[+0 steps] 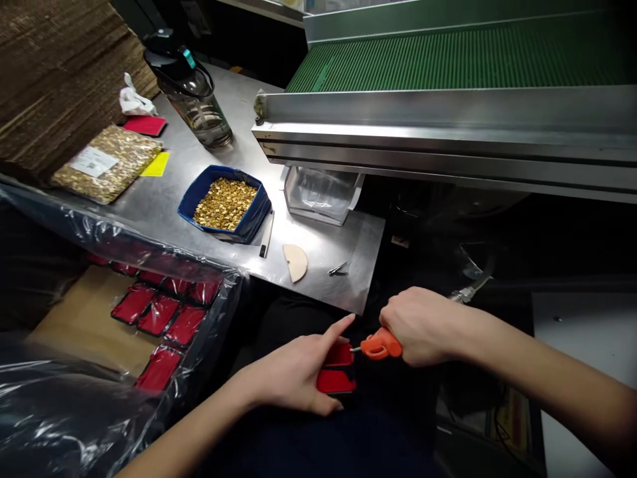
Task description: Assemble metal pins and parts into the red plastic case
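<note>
My left hand is wrapped round a small open black case with red lining, held above my lap. Its thumb and a finger reach past the two red halves. In the fist of my right hand is an orange air blow gun. The thin metal nozzle of the gun points left and ends at the case's right edge, close to the upper red half. A hose fitting shows behind my right wrist. My palm hides part of the case.
On the metal table are a blue bin of small gold parts, a clear bin, a half-round disc, tweezers and a bottle. A plastic-lined box holds several red pieces. A green conveyor runs behind.
</note>
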`<state>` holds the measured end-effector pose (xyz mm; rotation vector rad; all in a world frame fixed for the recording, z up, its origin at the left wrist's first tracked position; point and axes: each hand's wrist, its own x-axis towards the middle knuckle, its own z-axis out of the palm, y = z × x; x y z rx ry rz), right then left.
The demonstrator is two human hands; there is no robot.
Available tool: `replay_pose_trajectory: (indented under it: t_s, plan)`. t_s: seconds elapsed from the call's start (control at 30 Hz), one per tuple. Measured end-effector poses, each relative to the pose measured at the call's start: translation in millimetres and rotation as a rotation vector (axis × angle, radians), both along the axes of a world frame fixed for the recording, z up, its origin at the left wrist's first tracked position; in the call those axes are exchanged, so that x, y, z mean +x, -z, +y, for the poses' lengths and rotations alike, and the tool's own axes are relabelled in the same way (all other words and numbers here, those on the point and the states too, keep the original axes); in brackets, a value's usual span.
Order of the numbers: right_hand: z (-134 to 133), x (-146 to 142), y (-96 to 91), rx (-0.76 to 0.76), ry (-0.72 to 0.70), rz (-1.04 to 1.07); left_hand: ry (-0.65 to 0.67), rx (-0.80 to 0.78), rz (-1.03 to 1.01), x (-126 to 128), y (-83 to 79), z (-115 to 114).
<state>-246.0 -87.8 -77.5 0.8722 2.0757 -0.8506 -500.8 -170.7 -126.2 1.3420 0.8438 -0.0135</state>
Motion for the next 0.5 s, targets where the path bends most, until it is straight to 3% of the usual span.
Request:
replay_pose_trajectory:
  t_s: [0.07,0.17,0.23,0.27,0.4,0.5]
  plan:
    - [3,26,16.8,0.146,0.029,0.075,-0.185,-0.151,-0.048,-11,9.9,-6]
    - [15,70,56.4,0.504,0.044,0.129,-0.631,-0.44,-0.206,-23,29.1,-24]
    - [28,91,90.5,0.57,0.055,0.047,-0.873,-0.596,-0.274,-22,38.4,-34]
    - [35,97,108.8,0.566,0.065,0.016,-0.935,-0.631,-0.283,-19,41.2,-36]
    - [61,102,177.3,0.549,0.16,-0.102,-0.93,-0.615,-0.271,-2,43.3,-32]
    - [72,99,210.8,0.549,0.271,-0.171,-0.913,-0.6,-0.247,4,41.5,-28]
